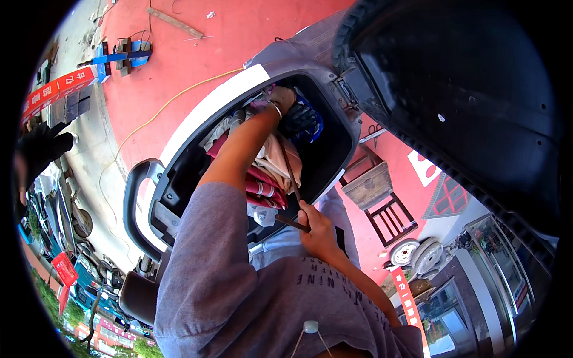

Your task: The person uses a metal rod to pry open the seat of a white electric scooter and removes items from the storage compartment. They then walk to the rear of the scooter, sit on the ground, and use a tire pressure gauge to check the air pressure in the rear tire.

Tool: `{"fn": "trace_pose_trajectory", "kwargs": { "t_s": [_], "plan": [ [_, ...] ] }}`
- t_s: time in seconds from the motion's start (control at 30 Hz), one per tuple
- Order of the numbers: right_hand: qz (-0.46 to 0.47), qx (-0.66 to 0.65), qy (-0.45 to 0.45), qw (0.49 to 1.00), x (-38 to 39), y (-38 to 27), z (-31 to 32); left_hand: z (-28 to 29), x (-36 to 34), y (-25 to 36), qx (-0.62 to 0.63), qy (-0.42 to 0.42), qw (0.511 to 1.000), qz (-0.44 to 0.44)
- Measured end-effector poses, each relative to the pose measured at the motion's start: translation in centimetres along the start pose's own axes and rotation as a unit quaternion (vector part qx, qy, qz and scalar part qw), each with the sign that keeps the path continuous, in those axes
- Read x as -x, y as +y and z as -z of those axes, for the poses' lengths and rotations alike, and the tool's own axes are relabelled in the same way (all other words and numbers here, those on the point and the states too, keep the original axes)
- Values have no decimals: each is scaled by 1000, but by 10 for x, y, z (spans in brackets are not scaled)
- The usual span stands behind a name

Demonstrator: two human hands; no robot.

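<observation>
Brown strip, one: slender, lying over folded peach cloth inside an open storage compartment; a brown end also juts out beside the right hand. Right hand: fingers curled closed around the strip. Left hand: reaching in at the far end, beside a dark bundle; state of fingers cannot be told. Red cloth: bunched, below the peach. Clear plastic bag: near end. Black lid: raised, right. Outside: yellow cable on red floor; wheels.
</observation>
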State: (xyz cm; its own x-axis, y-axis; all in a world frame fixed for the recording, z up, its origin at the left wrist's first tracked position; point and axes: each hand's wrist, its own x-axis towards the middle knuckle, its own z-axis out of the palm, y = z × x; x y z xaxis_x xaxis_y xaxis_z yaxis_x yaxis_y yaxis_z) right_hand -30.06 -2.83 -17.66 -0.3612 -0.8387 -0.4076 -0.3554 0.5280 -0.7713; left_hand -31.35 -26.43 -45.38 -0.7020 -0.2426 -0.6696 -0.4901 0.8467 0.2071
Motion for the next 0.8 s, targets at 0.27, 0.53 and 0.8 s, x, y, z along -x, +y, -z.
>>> {"fn": "trace_pose_trajectory", "kwargs": {
  "t_s": [0.27, 0.53, 0.8],
  "plan": [
    [-71, 5, 0, 997, -3, -17, 30, -86, -7, 7, -29, 177, 981, -81],
    [-204, -162, 136, 956, -22, -44, 97, -6, 66, 4, 304, -115, 941, -97],
    [-213, -192, 184, 940, -38, -29, 62, -62, -28, -6, 255, 125, 955, 84]
  ]
}}
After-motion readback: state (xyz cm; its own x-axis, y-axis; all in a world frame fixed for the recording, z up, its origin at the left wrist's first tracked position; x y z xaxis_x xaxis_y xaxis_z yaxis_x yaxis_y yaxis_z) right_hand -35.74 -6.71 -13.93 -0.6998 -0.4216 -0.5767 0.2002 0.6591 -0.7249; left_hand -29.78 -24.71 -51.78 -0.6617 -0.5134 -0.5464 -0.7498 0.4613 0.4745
